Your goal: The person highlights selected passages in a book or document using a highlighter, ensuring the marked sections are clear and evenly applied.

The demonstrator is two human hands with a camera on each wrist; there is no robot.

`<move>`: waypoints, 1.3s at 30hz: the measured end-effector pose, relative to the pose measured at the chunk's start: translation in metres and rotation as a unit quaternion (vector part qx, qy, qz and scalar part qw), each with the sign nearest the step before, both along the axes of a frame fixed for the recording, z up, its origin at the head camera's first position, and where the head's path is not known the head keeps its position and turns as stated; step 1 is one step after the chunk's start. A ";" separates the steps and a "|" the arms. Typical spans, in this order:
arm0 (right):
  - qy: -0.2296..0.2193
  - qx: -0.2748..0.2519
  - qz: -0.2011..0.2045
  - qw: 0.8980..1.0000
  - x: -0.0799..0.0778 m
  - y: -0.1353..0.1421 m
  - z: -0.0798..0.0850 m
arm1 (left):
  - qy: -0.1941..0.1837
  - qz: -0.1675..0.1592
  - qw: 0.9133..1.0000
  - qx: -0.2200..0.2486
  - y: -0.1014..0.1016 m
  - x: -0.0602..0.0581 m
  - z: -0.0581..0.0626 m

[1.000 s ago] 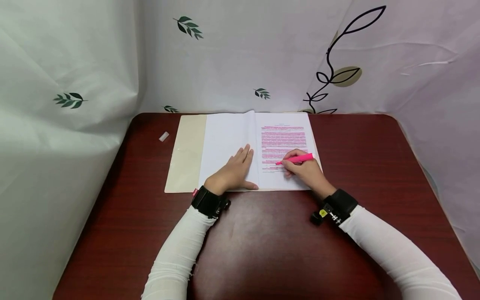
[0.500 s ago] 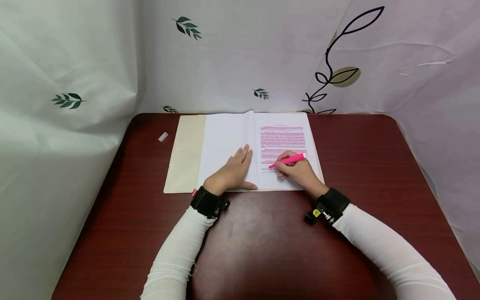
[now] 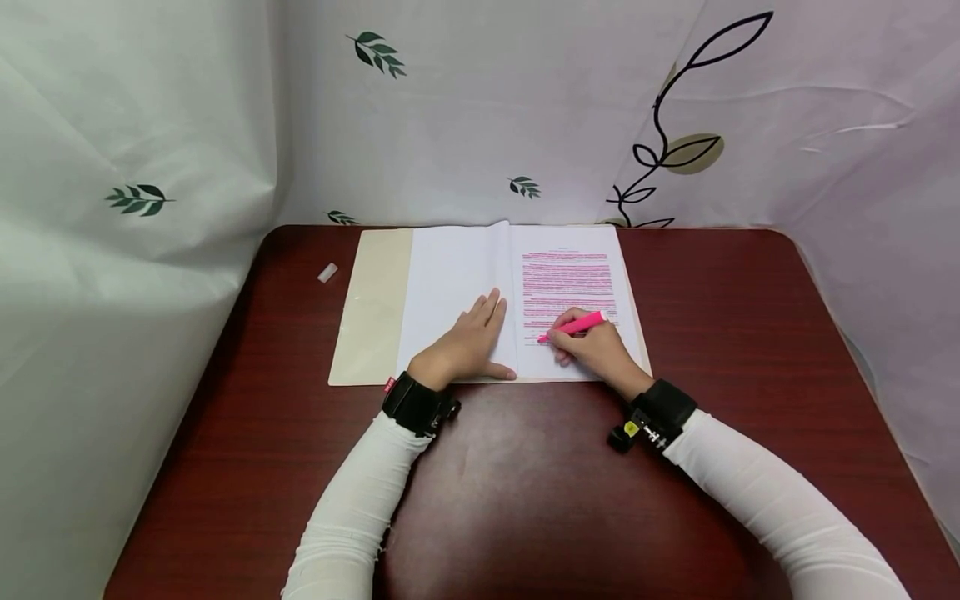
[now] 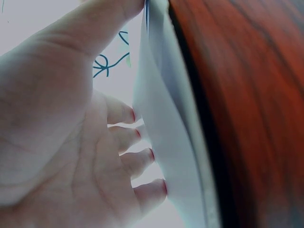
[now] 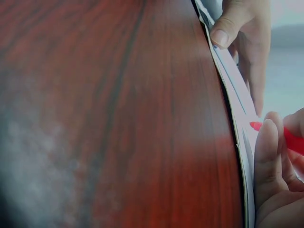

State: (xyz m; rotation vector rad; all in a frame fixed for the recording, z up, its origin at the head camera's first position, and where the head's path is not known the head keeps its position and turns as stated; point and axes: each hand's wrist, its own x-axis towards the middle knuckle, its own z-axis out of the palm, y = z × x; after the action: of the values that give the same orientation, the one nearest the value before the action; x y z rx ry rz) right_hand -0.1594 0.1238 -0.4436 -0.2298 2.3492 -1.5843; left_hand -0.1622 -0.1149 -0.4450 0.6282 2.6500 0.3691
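A folder with a cream cover (image 3: 375,308) lies spread on the table, holding a blank left page (image 3: 450,262) and a printed right page (image 3: 567,275) marked with many pink lines. My left hand (image 3: 467,343) rests on the blank page, fingers spread and thumb out near the lower fold; its fingertips meet the paper (image 4: 166,133) in the left wrist view. My right hand (image 3: 596,343) pinches a pink highlighter (image 3: 583,323), its tip at the lower lines of text. In the right wrist view, the highlighter's pink tip (image 5: 255,125) points at the page.
A small white block (image 3: 327,272), perhaps an eraser, lies left of the folder. The dark red wooden table (image 3: 525,500) ends at a white cloth backdrop (image 3: 465,125) with leaf prints. Black camera straps (image 3: 414,404) sit on both wrists.
My right hand and the highlighter have shifted left across the printed page and slightly down to a lower line. The left hand stays in place on the blank page.
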 end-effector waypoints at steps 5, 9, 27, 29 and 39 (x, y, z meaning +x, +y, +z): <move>-0.003 0.006 -0.004 1.000 -0.008 0.003 -0.020 | 0.001 -0.001 1.000 0.003 0.000 0.000 0.000; 0.001 0.007 -0.005 1.000 -0.012 0.005 -0.031 | -0.002 0.000 1.000 0.007 -0.001 -0.001 0.001; 0.053 0.050 0.007 0.997 -0.012 0.006 -0.035 | -0.003 0.001 1.000 0.001 0.000 -0.002 -0.001; 0.053 0.053 0.007 0.997 -0.013 0.006 -0.036 | -0.002 0.001 1.000 0.000 0.000 -0.002 -0.001; 0.045 0.067 0.003 0.997 -0.013 0.008 -0.035 | 0.002 -0.002 1.000 0.006 -0.001 -0.001 0.001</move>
State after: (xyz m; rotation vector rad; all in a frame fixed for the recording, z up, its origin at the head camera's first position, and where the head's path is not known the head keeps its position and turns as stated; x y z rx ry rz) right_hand -0.1726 0.1321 -0.4782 -0.2829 2.5089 -1.4362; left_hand -0.1633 -0.1160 -0.4444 0.6379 2.6518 0.3845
